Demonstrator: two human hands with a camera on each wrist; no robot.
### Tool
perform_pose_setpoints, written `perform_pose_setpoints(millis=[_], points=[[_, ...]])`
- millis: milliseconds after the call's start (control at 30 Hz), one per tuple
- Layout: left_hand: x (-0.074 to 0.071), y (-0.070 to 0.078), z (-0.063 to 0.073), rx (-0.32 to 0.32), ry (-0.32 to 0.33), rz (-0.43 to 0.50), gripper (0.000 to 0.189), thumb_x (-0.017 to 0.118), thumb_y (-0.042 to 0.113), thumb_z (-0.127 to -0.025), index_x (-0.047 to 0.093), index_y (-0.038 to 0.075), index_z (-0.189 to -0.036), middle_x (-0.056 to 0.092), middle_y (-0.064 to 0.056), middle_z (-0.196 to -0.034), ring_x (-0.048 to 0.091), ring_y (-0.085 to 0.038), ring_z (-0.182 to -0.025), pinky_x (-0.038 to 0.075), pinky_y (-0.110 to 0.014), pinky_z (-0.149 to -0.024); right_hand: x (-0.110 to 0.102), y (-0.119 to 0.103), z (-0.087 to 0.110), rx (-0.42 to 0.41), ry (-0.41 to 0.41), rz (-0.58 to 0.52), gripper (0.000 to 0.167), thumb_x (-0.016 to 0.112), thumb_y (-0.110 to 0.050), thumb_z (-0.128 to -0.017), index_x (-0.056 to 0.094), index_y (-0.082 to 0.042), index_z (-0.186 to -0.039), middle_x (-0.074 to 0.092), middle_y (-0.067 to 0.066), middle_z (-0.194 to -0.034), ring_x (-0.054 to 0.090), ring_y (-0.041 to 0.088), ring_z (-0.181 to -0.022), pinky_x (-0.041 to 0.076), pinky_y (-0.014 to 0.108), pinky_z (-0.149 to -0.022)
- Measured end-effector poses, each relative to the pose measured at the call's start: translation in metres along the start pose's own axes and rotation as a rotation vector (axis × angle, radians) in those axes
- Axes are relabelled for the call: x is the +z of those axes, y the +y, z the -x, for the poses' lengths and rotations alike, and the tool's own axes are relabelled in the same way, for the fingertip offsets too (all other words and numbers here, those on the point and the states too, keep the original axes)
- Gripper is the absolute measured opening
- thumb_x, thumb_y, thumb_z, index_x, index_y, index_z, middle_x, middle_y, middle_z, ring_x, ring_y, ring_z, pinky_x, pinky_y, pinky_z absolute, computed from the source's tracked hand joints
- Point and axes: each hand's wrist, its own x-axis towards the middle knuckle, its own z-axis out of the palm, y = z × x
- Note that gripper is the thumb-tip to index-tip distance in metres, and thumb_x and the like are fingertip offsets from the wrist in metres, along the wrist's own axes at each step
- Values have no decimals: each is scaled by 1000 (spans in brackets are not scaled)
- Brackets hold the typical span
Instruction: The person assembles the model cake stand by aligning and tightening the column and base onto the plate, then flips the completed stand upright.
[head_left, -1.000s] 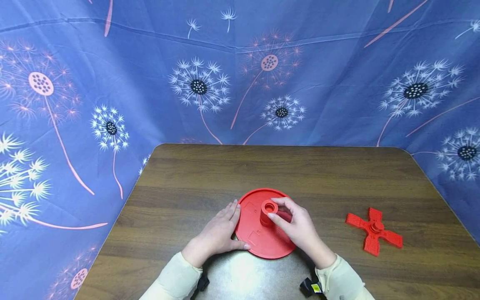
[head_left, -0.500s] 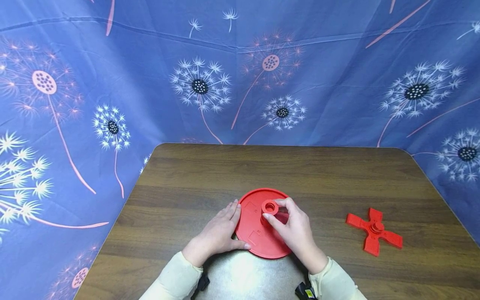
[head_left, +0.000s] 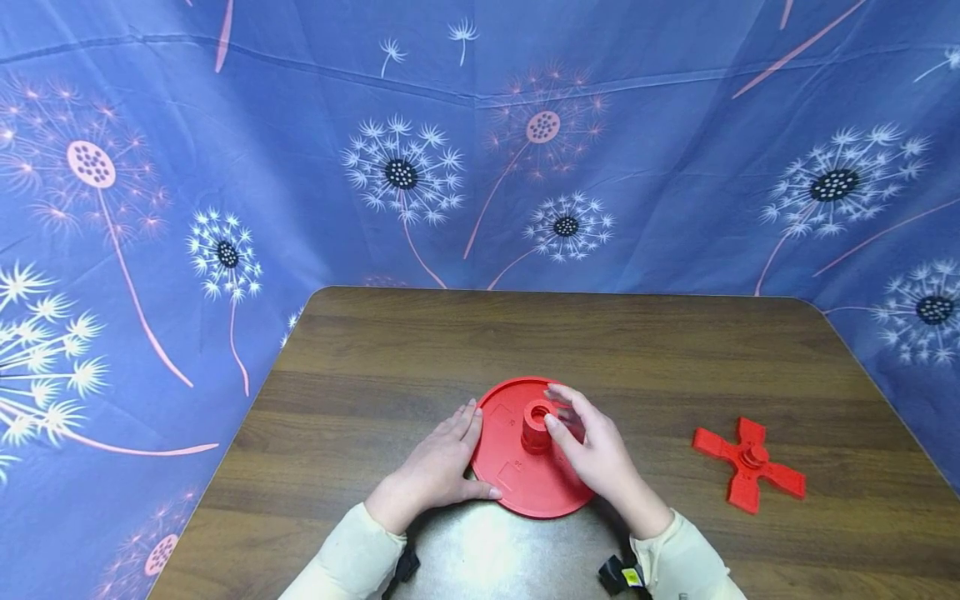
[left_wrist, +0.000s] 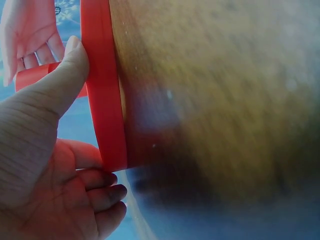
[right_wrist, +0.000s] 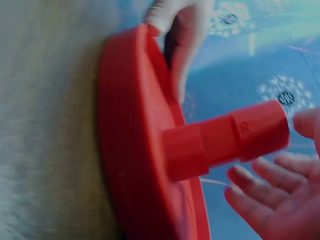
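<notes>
A red round plate (head_left: 525, 492) with a raised rim lies on the table. From its middle rises a short red tube (head_left: 536, 430), topped by a wider hollow collar (right_wrist: 260, 130). My left hand (head_left: 435, 468) holds the plate's left edge, thumb at the near rim and fingers along the far left rim. In the left wrist view that thumb (left_wrist: 67, 75) lies against the rim. Around the right side of the collar my right hand (head_left: 600, 454) is spread, its fingers standing apart from the collar in the right wrist view. Small raised marks show on the plate and collar.
A red four-armed cross piece (head_left: 750, 465) with a round stub in its middle lies to the right. The brown wooden table (head_left: 420, 350) reaches back to a blue dandelion-print cloth (head_left: 660, 208).
My right hand gripped the collar and turned in to the left, then came back right with its fingers let go. My left hand and the plate have stayed in place.
</notes>
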Motion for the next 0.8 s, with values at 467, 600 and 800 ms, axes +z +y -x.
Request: perform_pose_setpoints(millis=[467,600,800], points=[[1,-1,-1,-4,-2,-3,110,69,66,-76,30,-5,-150,22,-22,-158,25,-33,-144,26,-41,-116,-9,13,-5,54,-223,-270,35,60,0,-94,56,4,-129,64,20,-117,64,12,-104,50,18,-89],[1,-1,-1,-5,4,0,110,70,66,-76,30,-5,-150,22,-22,-158,25,-32,-144,26,-41,-116,-7,11,-3,87,-159,-236,33,66,0,-90,60,0,-123,68,14,-112,66,18,-102,51,19,-88],[2,-1,-1,-1,5,-4,110,69,67,-76,30,-5,-150,22,-22,-158,25,-32,-145,26,-41,-116,-3,4,0,144,-63,-172,36,76,-6,-84,63,-5,-118,70,10,-110,69,28,-99,55,25,-84]])
